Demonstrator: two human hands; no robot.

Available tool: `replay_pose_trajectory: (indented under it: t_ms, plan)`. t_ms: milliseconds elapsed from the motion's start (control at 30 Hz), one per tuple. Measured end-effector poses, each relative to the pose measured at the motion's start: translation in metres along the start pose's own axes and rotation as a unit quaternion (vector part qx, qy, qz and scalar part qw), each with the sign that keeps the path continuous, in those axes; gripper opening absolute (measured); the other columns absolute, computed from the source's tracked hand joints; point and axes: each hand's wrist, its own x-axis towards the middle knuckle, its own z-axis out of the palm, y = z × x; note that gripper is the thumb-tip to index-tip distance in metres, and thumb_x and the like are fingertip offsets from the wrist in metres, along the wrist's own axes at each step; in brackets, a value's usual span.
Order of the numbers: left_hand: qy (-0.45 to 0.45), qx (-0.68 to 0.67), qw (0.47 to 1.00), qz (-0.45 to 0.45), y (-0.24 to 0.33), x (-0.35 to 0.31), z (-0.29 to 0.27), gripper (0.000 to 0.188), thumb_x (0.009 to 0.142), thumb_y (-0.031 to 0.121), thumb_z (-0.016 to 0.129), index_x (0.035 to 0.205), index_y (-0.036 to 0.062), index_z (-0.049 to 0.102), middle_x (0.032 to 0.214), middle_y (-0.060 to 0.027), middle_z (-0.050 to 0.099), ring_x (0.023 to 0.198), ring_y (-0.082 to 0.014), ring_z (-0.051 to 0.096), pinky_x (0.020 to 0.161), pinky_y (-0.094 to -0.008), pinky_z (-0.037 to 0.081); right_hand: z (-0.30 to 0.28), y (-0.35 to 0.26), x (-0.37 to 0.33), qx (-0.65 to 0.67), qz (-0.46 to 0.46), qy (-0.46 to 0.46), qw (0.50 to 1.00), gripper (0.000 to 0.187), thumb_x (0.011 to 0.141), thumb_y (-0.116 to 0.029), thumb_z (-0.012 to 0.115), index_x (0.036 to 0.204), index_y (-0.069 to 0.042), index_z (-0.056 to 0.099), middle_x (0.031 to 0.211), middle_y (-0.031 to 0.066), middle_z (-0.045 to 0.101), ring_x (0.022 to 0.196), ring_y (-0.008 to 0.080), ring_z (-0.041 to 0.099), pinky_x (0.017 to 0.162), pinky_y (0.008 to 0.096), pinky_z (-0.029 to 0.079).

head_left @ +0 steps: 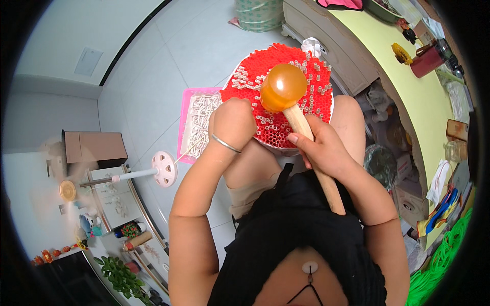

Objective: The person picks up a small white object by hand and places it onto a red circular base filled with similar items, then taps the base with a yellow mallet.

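My right hand [329,145] is wrapped round the pale wooden handle [326,186] of a mallet. Its amber, see-through head [284,87] is above a round tub packed with short red tubes [273,136]. Small whitish tube pieces stick up from several of the red ones. At the tub's left edge, my left hand [234,120] is curled into a fist, its fingertips turned away, so I cannot see what they hold. A metal bangle is on that wrist. Beside this hand, a pink tray [182,122] holds a heap of small white tube pieces [201,120].
A stand fan [69,190] with a pinkish round base [164,168] is at the left. Along the right runs a yellow-green counter [377,51] bearing a dark red bottle [427,60] and jars. Bright green cord [441,265] lies lower right. A patterned bin [259,14] stands beyond the tub.
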Motion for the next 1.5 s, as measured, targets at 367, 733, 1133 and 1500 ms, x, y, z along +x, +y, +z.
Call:
replay_pose_trajectory:
  t_ms: [367,733,1133,1500]
  plan:
    - [0.139,-0.451,0.832,-0.291,-0.126,-0.034,0.024,0.015,0.084,0.013,0.072,0.086,-0.0011,0.072,0.068,-0.0041,0.067,0.056,-0.0091,0.058,0.052,-0.0287,0.049,0.019,-0.045,-0.009,-0.14,-0.113,-0.05,0.982,0.033,0.093,-0.026,0.066,0.104,0.003,0.054,0.072,0.0148,0.059,0.058,0.0254,0.061,0.054,0.0385,0.049]
    - [-0.203,-0.056,0.941,-0.263,-0.203,-0.103,0.2,0.02,0.075,0.017,0.071,0.093,0.0082,0.077,0.094,-0.0191,0.072,0.091,-0.0352,0.069,0.082,-0.0422,0.054,0.023,-0.049,0.014,-0.312,-0.121,0.027,0.942,0.037,0.092,-0.027,0.066,0.106,0.005,0.053,0.085,0.0263,0.064,0.082,0.0416,0.065,0.071,0.0455,0.05]
    - [0.079,-0.164,0.935,-0.304,-0.208,-0.101,0.203,0.016,0.082,0.015,0.064,0.083,0.0008,0.072,0.08,-0.0206,0.069,0.07,-0.0321,0.066,0.067,-0.0413,0.052,0.0,-0.013,-0.013,-0.115,-0.036,0.035,0.992,0.036,0.094,-0.023,0.067,0.115,0.004,0.055,0.072,0.0068,0.06,0.05,0.0114,0.056,0.045,0.0274,0.045]
    - [0.154,-0.484,0.854,-0.11,-0.016,-0.04,0.006,0.006,0.084,-0.007,0.07,0.089,-0.0045,0.07,0.081,-0.0054,0.067,0.063,-0.0091,0.063,0.058,-0.0208,0.05,-0.009,0.002,-0.01,-0.021,-0.019,0.008,1.0,0.032,0.095,-0.021,0.065,0.113,0.003,0.054,0.074,0.0047,0.059,0.047,0.0091,0.052,0.043,0.0249,0.043]
